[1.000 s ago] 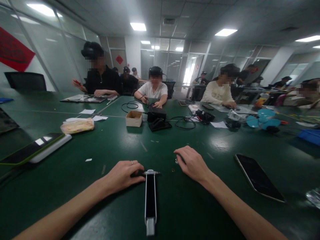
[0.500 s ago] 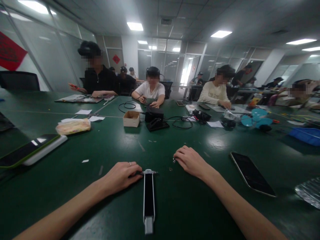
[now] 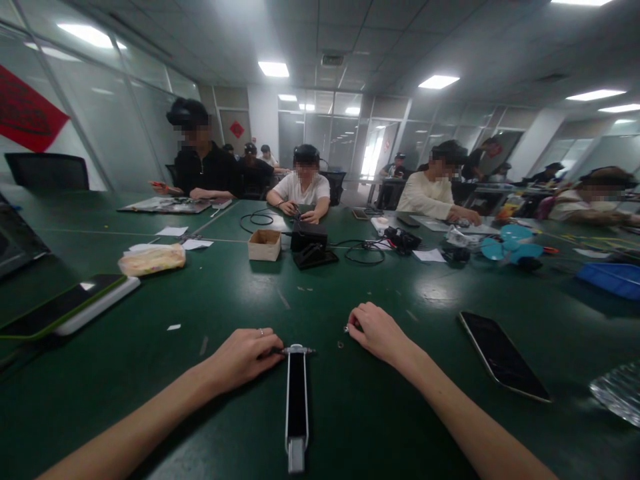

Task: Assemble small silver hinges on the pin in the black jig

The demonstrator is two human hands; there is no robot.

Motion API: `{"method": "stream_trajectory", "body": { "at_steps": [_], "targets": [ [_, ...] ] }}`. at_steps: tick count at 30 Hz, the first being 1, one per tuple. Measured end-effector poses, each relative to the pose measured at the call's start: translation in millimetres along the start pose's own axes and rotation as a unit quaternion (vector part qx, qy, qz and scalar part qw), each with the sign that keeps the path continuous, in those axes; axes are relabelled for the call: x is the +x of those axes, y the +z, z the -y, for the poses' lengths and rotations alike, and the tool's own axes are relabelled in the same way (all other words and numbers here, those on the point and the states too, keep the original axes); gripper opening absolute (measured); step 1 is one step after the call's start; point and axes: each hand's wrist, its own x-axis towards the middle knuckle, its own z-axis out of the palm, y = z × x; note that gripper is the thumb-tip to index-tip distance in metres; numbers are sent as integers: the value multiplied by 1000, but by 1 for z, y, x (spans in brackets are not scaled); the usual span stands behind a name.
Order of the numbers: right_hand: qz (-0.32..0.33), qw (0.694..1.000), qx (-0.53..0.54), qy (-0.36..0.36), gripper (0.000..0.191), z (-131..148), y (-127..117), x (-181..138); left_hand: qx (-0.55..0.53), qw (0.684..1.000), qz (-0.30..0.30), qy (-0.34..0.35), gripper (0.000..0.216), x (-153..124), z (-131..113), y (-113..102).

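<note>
A long, narrow black bar with a pale frame [image 3: 297,393] lies on the green worktop [image 3: 240,293], its length running toward the near edge and a blocky silvery tip at that end. A thin metal rod [image 3: 311,351] sits crosswise at its far end. The left hand [image 3: 245,357] has its thumb and fingers drawn together on the rod's left end. The right hand [image 3: 377,333], just off to the other side, pinches a small shiny piece [image 3: 346,329], too small to make out; a tiny ring-like part [image 3: 341,345] lies on the worktop just beside those fingertips. Farther toward the right edge lie a dark phone [image 3: 505,357] and some crumpled clear plastic [image 3: 620,393]. Toward the left edge, a green-rimmed dark slab [image 3: 65,303] lies against a white one [image 3: 100,307], with a wrapped packet [image 3: 153,260] beyond them. A small open box [image 3: 265,247] stands beside a black device [image 3: 309,237] nearer the far edge, where a person in a white shirt [image 3: 305,187] sits with both hands close to that device
</note>
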Motion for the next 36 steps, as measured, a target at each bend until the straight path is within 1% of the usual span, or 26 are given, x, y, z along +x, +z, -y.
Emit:
{"method": "stream_trajectory", "body": {
  "at_steps": [5,10,12,18,20,24,27,30,33,36],
  "targets": [
    [9,998,44,49,8,2,0,0,-7,1000,-8,-3,15,0,-2,0],
    [29,995,65,74,6,8,-5,-2,-32,999,-19,0,14,-1,1,7],
    [24,995,70,71,5,10,-6,-3,-35,999,-19,-2,12,-2,2,8],
    [4,996,78,38,5,12,-9,-3,-36,999,-14,-10,11,-1,-2,5],
    [-22,996,86,17,5,14,-10,-3,-33,999,-12,-9,12,0,-5,2],
    [-110,984,115,-77,16,28,-7,-6,-28,999,-16,7,15,-1,-9,-3],
    [-132,964,175,-151,18,44,0,-10,-23,1000,-16,12,16,-1,-9,-3],
    [-117,950,223,-187,18,57,5,-13,-16,1000,-20,13,16,-1,-10,-3],
    [-76,952,233,-181,17,63,7,-14,-14,1000,-17,11,17,0,-11,-4],
    [-45,958,228,-166,17,61,7,-14,-12,1000,-13,14,19,0,-12,-5]
  ]
}}
